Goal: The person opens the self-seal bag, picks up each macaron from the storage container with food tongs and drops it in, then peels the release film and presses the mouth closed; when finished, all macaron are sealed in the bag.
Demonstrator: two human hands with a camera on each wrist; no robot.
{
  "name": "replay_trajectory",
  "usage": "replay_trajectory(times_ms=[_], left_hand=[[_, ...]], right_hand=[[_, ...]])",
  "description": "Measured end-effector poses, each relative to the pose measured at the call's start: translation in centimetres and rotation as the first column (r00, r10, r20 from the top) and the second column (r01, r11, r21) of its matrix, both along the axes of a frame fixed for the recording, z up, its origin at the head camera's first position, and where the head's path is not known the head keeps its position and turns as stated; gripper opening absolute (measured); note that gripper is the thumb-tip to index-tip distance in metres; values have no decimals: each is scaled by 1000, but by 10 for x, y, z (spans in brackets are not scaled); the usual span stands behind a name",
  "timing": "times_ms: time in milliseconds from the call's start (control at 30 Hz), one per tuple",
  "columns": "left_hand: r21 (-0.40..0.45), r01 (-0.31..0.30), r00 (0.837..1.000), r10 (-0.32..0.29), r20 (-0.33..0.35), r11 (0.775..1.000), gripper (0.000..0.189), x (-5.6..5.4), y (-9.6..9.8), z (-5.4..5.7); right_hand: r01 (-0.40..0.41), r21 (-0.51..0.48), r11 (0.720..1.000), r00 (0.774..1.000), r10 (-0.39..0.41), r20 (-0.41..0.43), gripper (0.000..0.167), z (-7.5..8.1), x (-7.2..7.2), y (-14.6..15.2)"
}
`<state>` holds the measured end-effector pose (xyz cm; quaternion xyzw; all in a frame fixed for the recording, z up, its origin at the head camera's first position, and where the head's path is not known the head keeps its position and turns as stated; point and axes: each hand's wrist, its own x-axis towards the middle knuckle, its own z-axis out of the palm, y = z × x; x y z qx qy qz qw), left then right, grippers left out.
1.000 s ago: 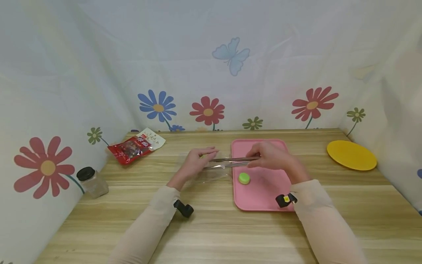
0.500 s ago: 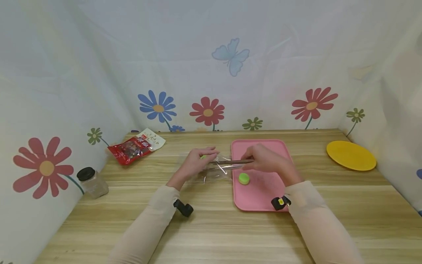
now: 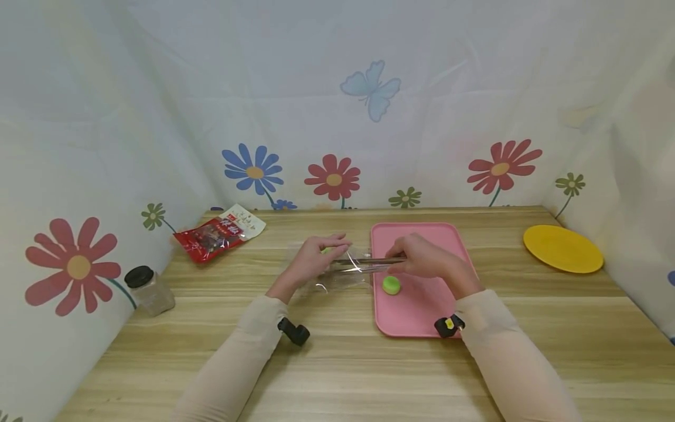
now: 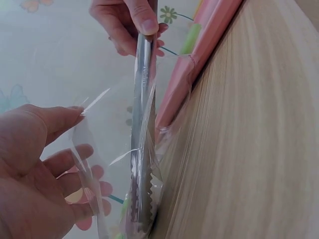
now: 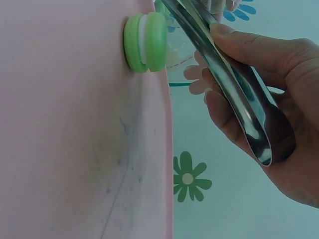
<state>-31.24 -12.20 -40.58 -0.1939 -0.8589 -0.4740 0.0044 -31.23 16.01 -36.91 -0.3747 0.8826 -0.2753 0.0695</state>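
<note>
My L hand [image 3: 311, 258] pinches the edge of a clear bag [image 4: 114, 132], just L of the pink tray [image 3: 422, 319]; my R hand [image 3: 426, 257], over the tray, grips metal tongs [image 4: 141, 89] btwn thumb & fingers; tongs' toothed ends are inside the bag w/ sth green [image 3: 327, 250] nearby, can't tell what; green macaron [image 3: 391, 285] on tray, near its L edge; yellow plate [image 3: 563, 249] R of tray; jar [image 3: 154, 296] & red snack pack [image 3: 215, 235] well L of tray.
</note>
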Motion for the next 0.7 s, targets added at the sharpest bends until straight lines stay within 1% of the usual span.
replay_trajectory(times_ms=[133, 267, 433, 600, 700], left_hand=[[3, -5, 1000, 5, 9, 1000, 33, 0, -1, 0], [-2, -14, 1000, 14, 0, 1000, 32, 0, -1, 0], [-13, -7, 1000, 7, -12, 1000, 30, 0, 0, 0], [-19, 2, 1000, -2, -30, 1000, 30, 0, 1, -1], [-14, 3, 1000, -3, -22, 1000, 30, 0, 0, -2]], right_hand=[[1, -3, 1000, 1000, -1, -14, 17, 0, 0, 2], [-2, -13, 1000, 1000, 1, -18, 19, 1, 0, 3], [-12, -33, 999, 1000, 11, -20, 20, 3, 0, 5], [-17, -15, 1000, 999, 16, -33, 18, 4, 1, 2], [-12, 4, 1000, 999, 12, -46, 19, 3, 2, 1]])
